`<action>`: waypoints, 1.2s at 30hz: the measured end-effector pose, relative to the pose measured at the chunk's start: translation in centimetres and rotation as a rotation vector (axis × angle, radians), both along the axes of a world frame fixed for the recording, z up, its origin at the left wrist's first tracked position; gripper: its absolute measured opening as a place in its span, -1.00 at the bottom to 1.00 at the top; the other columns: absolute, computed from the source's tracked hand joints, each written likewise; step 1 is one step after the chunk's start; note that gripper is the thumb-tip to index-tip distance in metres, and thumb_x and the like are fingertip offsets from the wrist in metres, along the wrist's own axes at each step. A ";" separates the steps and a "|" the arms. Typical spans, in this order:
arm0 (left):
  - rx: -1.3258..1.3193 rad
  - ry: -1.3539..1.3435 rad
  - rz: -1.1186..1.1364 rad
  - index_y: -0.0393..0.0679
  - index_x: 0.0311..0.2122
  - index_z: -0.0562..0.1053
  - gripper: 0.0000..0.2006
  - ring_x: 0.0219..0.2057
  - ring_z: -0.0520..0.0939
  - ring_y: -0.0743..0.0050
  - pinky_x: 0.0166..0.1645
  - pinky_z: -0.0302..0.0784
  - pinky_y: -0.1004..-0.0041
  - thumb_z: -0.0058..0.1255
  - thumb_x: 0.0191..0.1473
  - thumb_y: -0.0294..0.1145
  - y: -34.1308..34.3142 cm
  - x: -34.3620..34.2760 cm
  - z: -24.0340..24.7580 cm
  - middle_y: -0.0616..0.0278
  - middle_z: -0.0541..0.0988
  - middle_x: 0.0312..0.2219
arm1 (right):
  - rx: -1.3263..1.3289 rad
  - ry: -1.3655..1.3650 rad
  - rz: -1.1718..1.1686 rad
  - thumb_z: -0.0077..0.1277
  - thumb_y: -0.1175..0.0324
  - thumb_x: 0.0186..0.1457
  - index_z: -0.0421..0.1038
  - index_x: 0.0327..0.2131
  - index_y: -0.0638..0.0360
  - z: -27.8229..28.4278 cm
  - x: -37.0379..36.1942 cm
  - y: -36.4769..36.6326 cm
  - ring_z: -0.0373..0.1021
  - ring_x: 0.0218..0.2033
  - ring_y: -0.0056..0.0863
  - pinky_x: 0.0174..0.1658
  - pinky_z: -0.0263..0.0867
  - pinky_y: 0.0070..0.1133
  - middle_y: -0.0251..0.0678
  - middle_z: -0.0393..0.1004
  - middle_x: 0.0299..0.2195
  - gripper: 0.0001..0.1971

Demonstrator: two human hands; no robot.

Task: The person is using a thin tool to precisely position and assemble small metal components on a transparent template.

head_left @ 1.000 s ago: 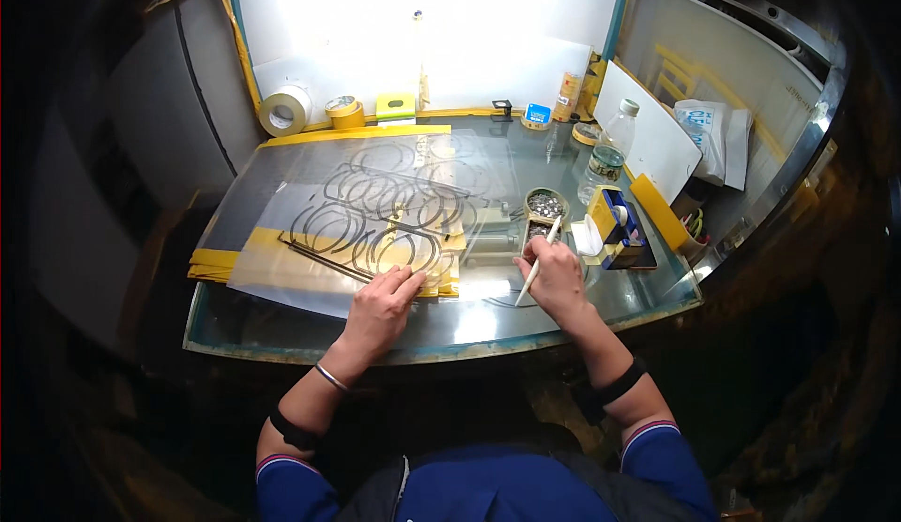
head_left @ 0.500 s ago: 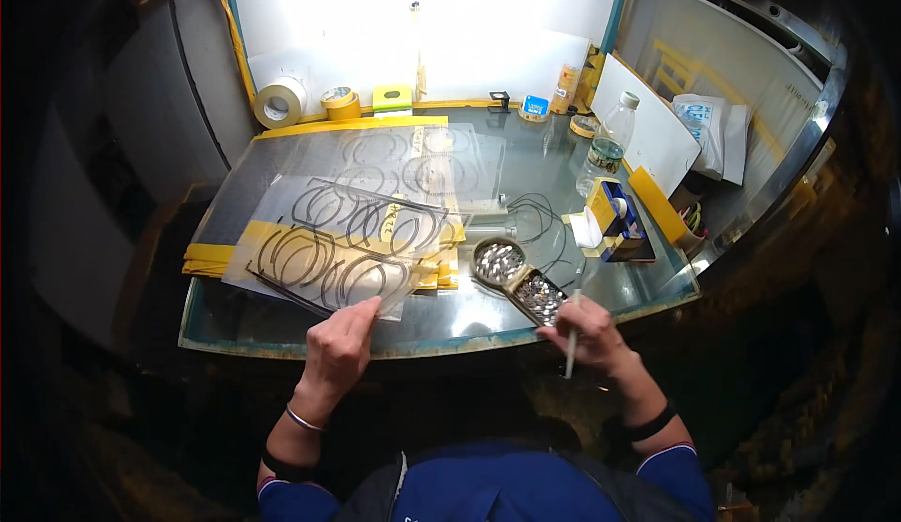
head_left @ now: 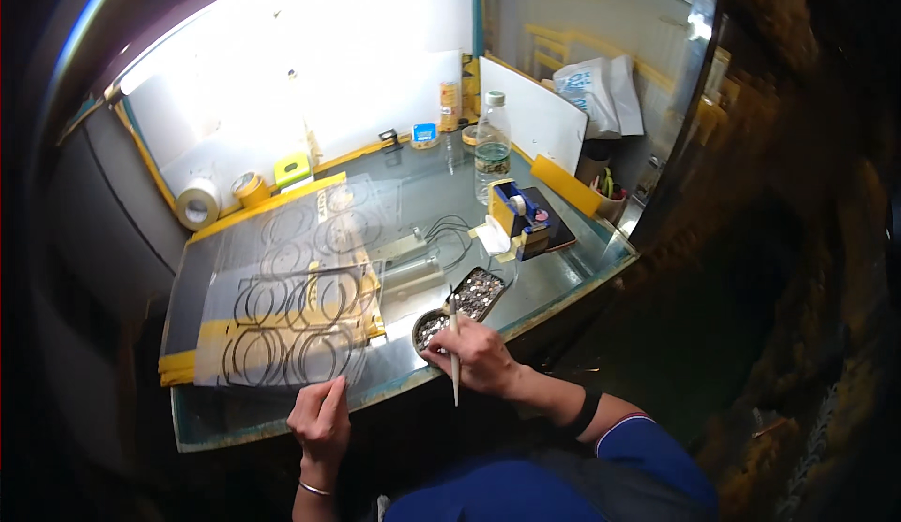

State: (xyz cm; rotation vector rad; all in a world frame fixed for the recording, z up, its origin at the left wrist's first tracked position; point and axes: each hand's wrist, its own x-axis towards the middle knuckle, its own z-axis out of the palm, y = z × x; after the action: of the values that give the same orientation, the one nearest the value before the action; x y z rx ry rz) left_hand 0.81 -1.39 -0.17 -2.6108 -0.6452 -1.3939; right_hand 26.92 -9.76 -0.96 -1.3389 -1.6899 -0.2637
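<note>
My left hand (head_left: 321,421) is closed, its fingertips pinching the near right corner of a clear plastic sheet (head_left: 225,353) printed with dark rings. The sheet lies over other sheets and yellow-edged boards on the glass table. In my right hand (head_left: 479,358) is a slim pale stick with a dark pointed tip (head_left: 455,372), tip upward. The fingers of that hand also rest at the rim of a small two-part tray (head_left: 446,314). Its round cup and oblong part both hold many small shiny pieces. Whether those fingers pinch a piece is hidden.
Behind the tray stand a blue tape dispenser (head_left: 519,205) and a plastic bottle (head_left: 493,146). Thin black cables (head_left: 449,231) lie mid-table. Tape rolls (head_left: 198,205) line the back left. A white board (head_left: 533,109) leans at the right. The table's front edge (head_left: 394,383) is near my hands.
My view has swung right and tilted. The tray has turned, its round cup now nearest me, and my right hand has shifted to that end. My left hand stays at the sheet's corner.
</note>
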 end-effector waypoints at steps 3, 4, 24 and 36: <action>-0.009 -0.009 -0.006 -0.28 -0.28 0.57 -0.78 -0.45 0.60 0.20 -0.37 0.54 0.37 0.19 -0.12 -0.71 0.2 0.0 -0.3 0.14 0.57 -0.46 | 0.015 0.020 0.010 0.29 0.31 -0.06 0.46 -0.44 0.10 -0.6 -0.4 -0.5 0.41 -0.47 -0.25 -0.41 0.35 -0.42 -0.29 0.44 -0.55 -0.80; -0.006 0.000 -0.011 -0.28 -0.28 0.57 -0.78 -0.45 0.60 0.20 -0.37 0.54 0.37 0.19 -0.12 -0.71 0.2 0.1 0.0 0.14 0.57 -0.46 | 0.019 -0.005 0.007 0.29 0.32 -0.06 0.46 -0.42 0.10 -0.9 -0.6 -0.6 0.40 -0.48 -0.26 -0.42 0.34 -0.42 -0.29 0.43 -0.55 -0.81; -0.227 0.076 -0.116 -0.25 -0.21 0.53 -0.72 -0.08 0.60 0.03 -0.01 0.53 0.22 0.22 -0.12 -0.62 -1.6 3.7 -0.5 0.04 0.58 -0.13 | -0.088 0.313 0.231 -0.26 -0.01 0.33 0.37 0.04 0.23 -0.2 3.1 -1.7 0.39 -0.24 -0.27 -0.11 0.27 -0.43 -0.20 0.53 -0.31 -0.50; -0.271 0.344 -0.021 -0.23 0.06 0.42 -0.46 0.09 0.41 0.05 0.18 0.31 0.14 0.25 -0.09 -0.37 -3.0 4.4 -1.7 0.01 0.41 0.05 | -0.143 0.089 0.284 0.26 0.51 -0.12 0.57 -0.34 0.14 -0.8 1.1 -0.2 0.47 -0.33 -0.31 -0.07 0.38 -0.36 -0.31 0.57 -0.37 -0.81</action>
State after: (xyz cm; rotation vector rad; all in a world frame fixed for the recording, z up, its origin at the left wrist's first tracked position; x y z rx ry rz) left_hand 5.21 -4.37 -1.91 -2.9722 -0.8026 -0.8754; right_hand 27.99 -10.00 -1.77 -1.1746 -1.8234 0.0815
